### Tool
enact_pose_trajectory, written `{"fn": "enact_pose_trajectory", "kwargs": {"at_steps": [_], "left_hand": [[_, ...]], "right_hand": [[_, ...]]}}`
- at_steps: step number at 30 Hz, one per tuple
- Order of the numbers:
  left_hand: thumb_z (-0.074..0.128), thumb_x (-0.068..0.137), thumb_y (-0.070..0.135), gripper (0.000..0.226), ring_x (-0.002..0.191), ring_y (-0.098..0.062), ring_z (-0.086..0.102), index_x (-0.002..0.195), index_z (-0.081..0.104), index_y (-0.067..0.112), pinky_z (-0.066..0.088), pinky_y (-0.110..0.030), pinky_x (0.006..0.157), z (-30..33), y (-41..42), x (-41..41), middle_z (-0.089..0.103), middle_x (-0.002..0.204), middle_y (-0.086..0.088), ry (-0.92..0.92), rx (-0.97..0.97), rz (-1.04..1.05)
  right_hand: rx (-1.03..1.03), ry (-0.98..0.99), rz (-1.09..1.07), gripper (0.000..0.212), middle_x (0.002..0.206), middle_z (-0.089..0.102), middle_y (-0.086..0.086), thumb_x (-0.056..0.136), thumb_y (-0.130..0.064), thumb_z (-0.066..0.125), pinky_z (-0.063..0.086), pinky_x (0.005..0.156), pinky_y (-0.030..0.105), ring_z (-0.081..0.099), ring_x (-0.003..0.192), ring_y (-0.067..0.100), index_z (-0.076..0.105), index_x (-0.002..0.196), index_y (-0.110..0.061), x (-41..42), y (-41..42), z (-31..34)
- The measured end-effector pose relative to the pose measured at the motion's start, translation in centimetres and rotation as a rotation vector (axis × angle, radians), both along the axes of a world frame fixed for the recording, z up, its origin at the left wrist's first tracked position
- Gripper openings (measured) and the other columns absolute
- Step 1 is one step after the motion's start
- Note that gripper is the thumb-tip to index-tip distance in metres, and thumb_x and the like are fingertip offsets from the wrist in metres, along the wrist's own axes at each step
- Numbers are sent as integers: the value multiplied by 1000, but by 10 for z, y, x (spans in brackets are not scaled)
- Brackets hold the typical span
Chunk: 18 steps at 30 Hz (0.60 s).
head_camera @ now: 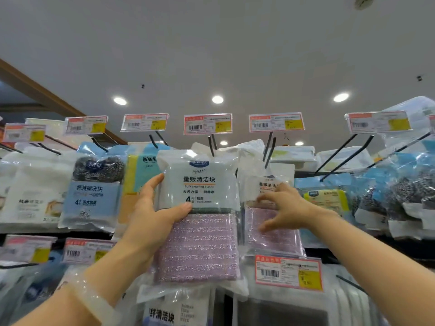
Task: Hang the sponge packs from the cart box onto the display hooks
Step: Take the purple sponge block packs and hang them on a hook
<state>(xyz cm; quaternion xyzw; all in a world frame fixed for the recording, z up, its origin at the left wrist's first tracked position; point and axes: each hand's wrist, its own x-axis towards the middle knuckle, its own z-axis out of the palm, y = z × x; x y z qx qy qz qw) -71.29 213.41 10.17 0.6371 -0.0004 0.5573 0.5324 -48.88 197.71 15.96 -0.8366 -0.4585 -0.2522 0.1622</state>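
Note:
A clear sponge pack (200, 208) with a white label and purple glittery sponges is raised in front of the top row of hooks. My left hand (155, 212) grips its left edge, thumb across the front. The pack's top sits just under a black double hook (211, 147) below a price tag (208, 123). My right hand (284, 208) is spread, fingers loosely bent, touching a second identical pack (275, 236) hanging to the right under another hook (269, 149). The cart box is out of view.
Steel-wool and sponge packs (94, 191) hang on the left, white cloth packs (33, 189) further left. More scourer packs (400, 196) crowd the right. A lower price tag (288, 272) juts out below my right hand. Several hook arms stick out toward me.

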Motion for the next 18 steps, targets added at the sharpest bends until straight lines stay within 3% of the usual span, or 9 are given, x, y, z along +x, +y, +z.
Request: {"fn": "enact_pose_trajectory", "kwargs": {"at_steps": [3, 5, 7, 9, 11, 13, 15, 18], "left_hand": [[72, 74, 4, 72, 95, -27, 67, 125, 38, 42, 56, -45, 79, 1, -5, 8, 63, 112, -4, 21, 10, -25], [72, 73, 4, 73, 87, -26, 70, 126, 38, 42, 58, -40, 70, 2, -10, 14, 65, 108, -4, 51, 4, -90], [71, 73, 2, 72, 82, -23, 72, 125, 40, 40, 59, -37, 64, 2, -18, 23, 67, 107, -3, 74, 4, -170], [71, 74, 0, 72, 85, -26, 72, 126, 40, 38, 59, -39, 68, 3, -29, 34, 66, 107, -3, 88, 11, -195], [71, 75, 1, 74, 95, -29, 67, 130, 37, 36, 57, -45, 81, 6, -41, 46, 63, 112, -7, 95, 42, -178], [70, 76, 2, 74, 99, -29, 65, 132, 33, 35, 53, -47, 88, 12, -52, 60, 62, 115, -9, 85, 65, -189], [69, 78, 4, 74, 102, -28, 63, 133, 31, 35, 52, -48, 91, 21, -63, 71, 60, 118, -8, 63, 105, -187], [68, 80, 8, 80, 108, -23, 59, 139, 23, 39, 49, -44, 95, 34, -73, 82, 53, 128, -4, 67, 256, -136]], "right_hand": [[-183, -115, -181, 63, 136, 30, 4, 71, -57, 66, 30, 109, 49, 29, 129, 29, 48, 129, -43, 4, 0, -8], [-222, -114, -203, 41, 130, 39, 5, 79, -52, 61, 36, 103, 41, 37, 121, 25, 62, 115, -33, 3, -2, -9], [-18, 54, -5, 28, 103, 61, 6, 89, -40, 54, 46, 81, 19, 55, 88, 16, 69, 87, -16, -4, -8, -8], [382, 421, 277, 35, 80, 65, 7, 94, -38, 45, 48, 63, 16, 58, 67, 14, 62, 79, -12, -13, -17, -5], [693, 662, 527, 35, 88, 66, 8, 89, -48, 47, 51, 61, 24, 65, 73, 18, 56, 94, -15, -17, -30, 0], [778, 624, 658, 39, 101, 65, 9, 76, -52, 60, 53, 61, 26, 67, 84, 21, 48, 100, -23, -17, -41, 3], [791, 513, 734, 35, 106, 63, 9, 74, -33, 71, 55, 62, 26, 67, 90, 23, 46, 98, -27, -22, -51, 9], [715, 489, 776, 40, 109, 59, 6, 74, -10, 71, 60, 69, 32, 67, 92, 27, 53, 105, -28, -23, -69, 22]]}}
